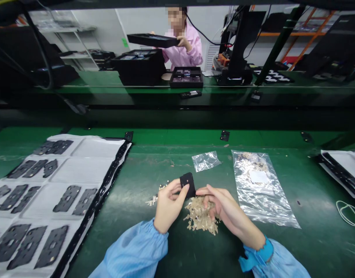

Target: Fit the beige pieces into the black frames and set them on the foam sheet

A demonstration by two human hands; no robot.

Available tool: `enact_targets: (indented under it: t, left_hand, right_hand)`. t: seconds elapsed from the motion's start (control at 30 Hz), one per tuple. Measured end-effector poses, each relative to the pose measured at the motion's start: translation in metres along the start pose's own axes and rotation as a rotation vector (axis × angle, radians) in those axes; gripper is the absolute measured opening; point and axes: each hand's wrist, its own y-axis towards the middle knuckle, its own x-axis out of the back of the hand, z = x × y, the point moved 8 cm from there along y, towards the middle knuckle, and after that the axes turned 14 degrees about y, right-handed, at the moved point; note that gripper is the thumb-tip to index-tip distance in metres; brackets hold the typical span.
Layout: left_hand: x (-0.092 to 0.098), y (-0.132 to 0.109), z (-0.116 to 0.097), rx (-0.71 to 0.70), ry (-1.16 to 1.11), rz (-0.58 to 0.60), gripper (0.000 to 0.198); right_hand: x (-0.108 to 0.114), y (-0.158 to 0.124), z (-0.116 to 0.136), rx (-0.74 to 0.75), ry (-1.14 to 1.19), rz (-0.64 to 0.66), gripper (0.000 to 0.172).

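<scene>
My left hand (172, 201) grips a small black plastic plate (188, 186), thumb across its front and fingers behind. My right hand (223, 208) is at the plate's lower right edge, index finger and thumb close together at the tip. Whatever those fingertips pinch is too small or hidden to make out. The other fingers of that hand bend down over a heap of small beige, thin-cut pieces (202, 218) on the green table. A smaller scatter of such pieces (152, 201) lies left of the left wrist.
On the left, a white-lined tray (87, 162) carries several black plates (52, 246). A small clear bag (206, 161) and a larger bag of beige pieces (261, 193) lie ahead and right. Another tray (343, 166) and a rubber band (349, 213) are far right. Opposite, a person in pink (191, 46) lifts a black tray (152, 40).
</scene>
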Motion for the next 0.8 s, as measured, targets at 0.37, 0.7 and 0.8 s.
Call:
enact_targets:
  t: [0.37, 0.7, 0.8]
  left_hand:
    - [-0.007, 0.0, -0.005, 0.045, -0.065, 0.142, 0.025]
    - [-0.009, 0.0, -0.007, 0.078, -0.068, 0.174, 0.027]
    - [-0.009, -0.001, -0.006, 0.091, -0.076, 0.174, 0.027]
  right_hand:
    - [0.001, 0.003, 0.008, 0.082, -0.174, 0.023, 0.026]
    - [0.008, 0.008, -0.006, 0.081, -0.187, -0.057, 0.032]
    - [0.007, 0.007, -0.007, 0.069, -0.168, -0.054, 0.032]
